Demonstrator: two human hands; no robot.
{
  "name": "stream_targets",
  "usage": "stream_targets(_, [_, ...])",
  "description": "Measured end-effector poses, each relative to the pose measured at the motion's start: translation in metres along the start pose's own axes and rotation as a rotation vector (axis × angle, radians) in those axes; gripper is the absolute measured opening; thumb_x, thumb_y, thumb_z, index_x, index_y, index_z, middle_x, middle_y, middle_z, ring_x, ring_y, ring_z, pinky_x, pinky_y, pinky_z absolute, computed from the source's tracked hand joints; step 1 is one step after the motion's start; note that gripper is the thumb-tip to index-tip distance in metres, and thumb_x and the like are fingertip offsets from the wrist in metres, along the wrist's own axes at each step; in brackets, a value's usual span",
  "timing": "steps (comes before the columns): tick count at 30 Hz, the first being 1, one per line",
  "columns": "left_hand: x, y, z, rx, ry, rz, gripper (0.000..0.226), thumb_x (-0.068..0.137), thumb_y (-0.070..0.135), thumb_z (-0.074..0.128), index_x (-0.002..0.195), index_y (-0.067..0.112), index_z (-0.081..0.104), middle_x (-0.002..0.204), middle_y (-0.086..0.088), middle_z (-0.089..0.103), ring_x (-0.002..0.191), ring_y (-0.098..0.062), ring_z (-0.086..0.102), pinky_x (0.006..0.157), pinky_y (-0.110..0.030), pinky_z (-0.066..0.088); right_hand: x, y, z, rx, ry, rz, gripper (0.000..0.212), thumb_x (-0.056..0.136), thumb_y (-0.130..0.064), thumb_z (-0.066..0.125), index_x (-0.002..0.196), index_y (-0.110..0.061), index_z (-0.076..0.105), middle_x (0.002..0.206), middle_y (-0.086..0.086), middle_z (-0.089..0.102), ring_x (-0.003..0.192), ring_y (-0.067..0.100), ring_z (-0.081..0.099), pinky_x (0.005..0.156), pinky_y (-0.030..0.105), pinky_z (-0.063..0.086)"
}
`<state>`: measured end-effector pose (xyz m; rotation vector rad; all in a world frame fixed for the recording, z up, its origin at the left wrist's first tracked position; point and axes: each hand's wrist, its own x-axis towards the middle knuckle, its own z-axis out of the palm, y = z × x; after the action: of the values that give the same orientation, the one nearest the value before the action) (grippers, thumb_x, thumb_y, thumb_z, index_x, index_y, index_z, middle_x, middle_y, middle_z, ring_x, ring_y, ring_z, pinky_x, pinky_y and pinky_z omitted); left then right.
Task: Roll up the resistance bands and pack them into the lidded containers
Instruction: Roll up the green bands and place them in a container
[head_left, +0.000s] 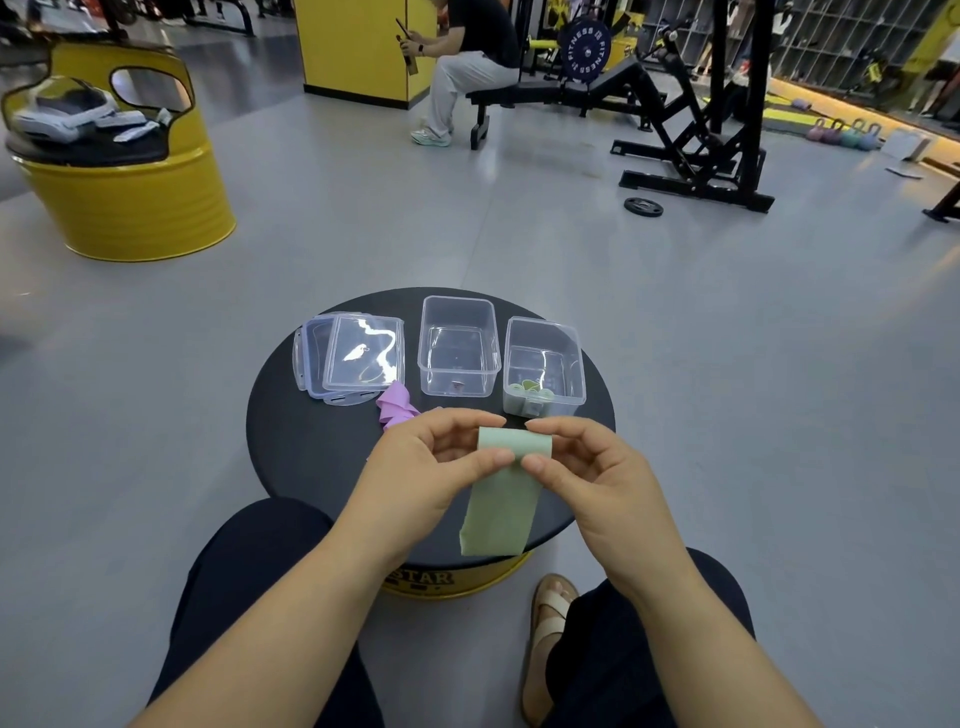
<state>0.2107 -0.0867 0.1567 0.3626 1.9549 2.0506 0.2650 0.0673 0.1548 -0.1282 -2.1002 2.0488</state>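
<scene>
A pale green resistance band hangs flat over the near edge of the round black table top. My left hand and my right hand pinch its upper end between thumbs and fingers, side by side. A crumpled purple band lies on the table just beyond my left hand. Two clear containers stand open behind: the middle one holds nothing I can make out, the right one holds a rolled green band. Two clear lids are stacked at the left.
The table is a yellow drum with a black top, between my knees. A second yellow drum seat stands far left. A person sits on a bench beyond, next to a black rack. A weight plate lies on the grey floor.
</scene>
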Motion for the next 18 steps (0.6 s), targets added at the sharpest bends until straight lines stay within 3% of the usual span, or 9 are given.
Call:
stream_targets(5, [0.0022,-0.0003,-0.0011,-0.005,-0.005,0.013,0.025,0.069,0.01,0.076,0.09,0.023,0.071,0.093,0.008,0.074,0.088,-0.011,0.07,0.078,-0.023,0.056,0.0012,-0.0009,-0.0026,-0.04,-0.033,0.01,0.024,0.08,-0.004,0.069,0.095,-0.023,0.068,0.091,0.0,0.072,0.091,0.017,0.066,0.08,0.021,0.052])
stream_targets(10, [0.002,-0.0019,-0.0018,0.022,0.006,0.02,0.027,0.071,0.005,0.076,0.087,0.026,0.072,0.094,0.004,0.074,0.089,-0.014,0.07,0.08,-0.026,0.056,0.0027,-0.0015,-0.0023,-0.066,-0.014,0.086,0.031,0.07,-0.036,0.067,0.098,-0.023,0.068,0.096,0.004,0.071,0.092,0.014,0.068,0.085,0.031,0.055])
stream_targets(14, [0.0022,-0.0041,-0.0022,0.033,0.003,0.005,0.028,0.072,0.004,0.076,0.09,0.025,0.071,0.095,0.005,0.074,0.092,-0.016,0.069,0.086,-0.033,0.054,0.0027,-0.0005,-0.0019,-0.077,-0.017,0.07,0.026,0.069,-0.036,0.066,0.092,-0.022,0.068,0.091,-0.002,0.073,0.088,0.012,0.069,0.081,0.029,0.056])
stream_targets(18, [0.0015,-0.005,-0.0013,0.007,-0.03,-0.025,0.033,0.072,0.01,0.076,0.101,0.022,0.067,0.097,-0.001,0.073,0.089,-0.01,0.069,0.07,-0.015,0.051,0.0025,0.0022,-0.0029,-0.041,-0.008,0.051,0.028,0.069,-0.028,0.069,0.095,-0.02,0.068,0.088,-0.004,0.074,0.087,0.009,0.069,0.078,0.022,0.054])
